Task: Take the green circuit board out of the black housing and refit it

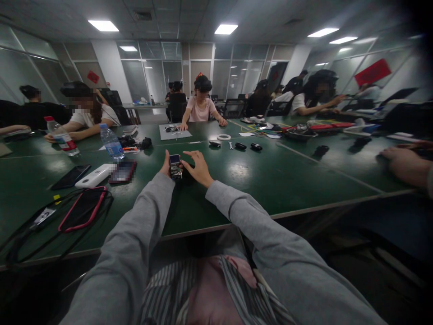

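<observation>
While the left hand holds the small device upright at its left side, the thumb shows along the edge and the other fingers are mostly hidden behind it. The device, with a dark little screen on top and metallic parts below, is above the green table near its front edge; whether its base touches the surface is hard to tell, and its lower details are blurred. The right hand is at the device's right side, thumb and index finger apart, the thumb tip so close that contact cannot be made out.

To the left lie a pink-rimmed phone with black cables looped around it, a white device, a dark phone and a red-edged phone, the last partly pixelated. Behind them stand a blue-capped bottle and a red-capped bottle, which partly covers a person's arm. Beyond the hands are a white ring, small black items and a gray mat under another person's hand. At far right, a co-worker's hand is blurred and its arm cut off.
</observation>
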Motion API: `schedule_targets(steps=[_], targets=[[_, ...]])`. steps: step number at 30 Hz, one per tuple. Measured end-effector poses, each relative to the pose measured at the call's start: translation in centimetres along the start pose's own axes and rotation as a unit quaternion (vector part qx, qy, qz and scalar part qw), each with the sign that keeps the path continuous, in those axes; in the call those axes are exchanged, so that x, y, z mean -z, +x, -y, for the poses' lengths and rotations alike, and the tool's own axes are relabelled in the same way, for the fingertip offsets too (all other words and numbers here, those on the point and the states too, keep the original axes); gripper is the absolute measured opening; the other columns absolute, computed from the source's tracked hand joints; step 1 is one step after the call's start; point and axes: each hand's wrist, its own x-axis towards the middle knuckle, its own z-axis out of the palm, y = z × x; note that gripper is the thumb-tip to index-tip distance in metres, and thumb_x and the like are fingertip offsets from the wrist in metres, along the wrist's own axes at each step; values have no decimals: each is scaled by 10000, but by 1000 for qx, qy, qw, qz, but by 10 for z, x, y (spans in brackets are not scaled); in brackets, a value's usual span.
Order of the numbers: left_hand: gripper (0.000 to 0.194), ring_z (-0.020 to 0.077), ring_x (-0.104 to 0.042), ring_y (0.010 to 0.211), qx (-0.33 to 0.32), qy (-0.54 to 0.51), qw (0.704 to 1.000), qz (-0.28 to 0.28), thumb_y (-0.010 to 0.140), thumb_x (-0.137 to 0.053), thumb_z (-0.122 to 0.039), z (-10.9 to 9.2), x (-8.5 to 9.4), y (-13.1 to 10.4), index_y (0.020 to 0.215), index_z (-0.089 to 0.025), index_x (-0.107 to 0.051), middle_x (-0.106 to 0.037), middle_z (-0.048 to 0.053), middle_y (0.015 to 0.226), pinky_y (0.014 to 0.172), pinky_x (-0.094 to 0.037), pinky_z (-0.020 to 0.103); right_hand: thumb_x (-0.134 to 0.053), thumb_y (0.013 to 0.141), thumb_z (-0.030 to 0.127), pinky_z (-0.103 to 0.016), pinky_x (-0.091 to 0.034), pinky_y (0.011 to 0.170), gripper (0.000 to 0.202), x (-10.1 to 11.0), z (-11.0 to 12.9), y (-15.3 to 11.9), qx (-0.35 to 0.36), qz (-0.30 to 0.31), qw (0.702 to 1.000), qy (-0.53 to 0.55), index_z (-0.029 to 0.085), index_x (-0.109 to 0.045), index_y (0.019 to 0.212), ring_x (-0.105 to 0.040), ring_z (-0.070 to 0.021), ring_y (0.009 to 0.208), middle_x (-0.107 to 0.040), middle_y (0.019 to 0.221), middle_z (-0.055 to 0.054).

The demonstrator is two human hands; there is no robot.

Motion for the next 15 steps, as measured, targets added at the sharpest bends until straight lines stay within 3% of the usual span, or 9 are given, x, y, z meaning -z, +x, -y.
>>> schedule_targets(steps=[4,15], targets=[[613,126,-566,435,24,9,1000,-4,749,-399,-710,4,-1,1,841,-139,-603,-605,42,591,420,-463,240,-551,843,379,-354,-380,944,469,2,1,0,24,24,999,-12,253,-490,1291,-440,-206,1061,-477,1127,-70],[625,122,-564,438,65,2,998,26,784,-365,-684,6,-6,-4,813,-115,-620,-577,49,532,417,-456,224,-558,844,334,-383,-374,943,399,2,-4,2,26,43,998,-24,273,-545,1239,-425,-217,1073,-463,1136,-72]])
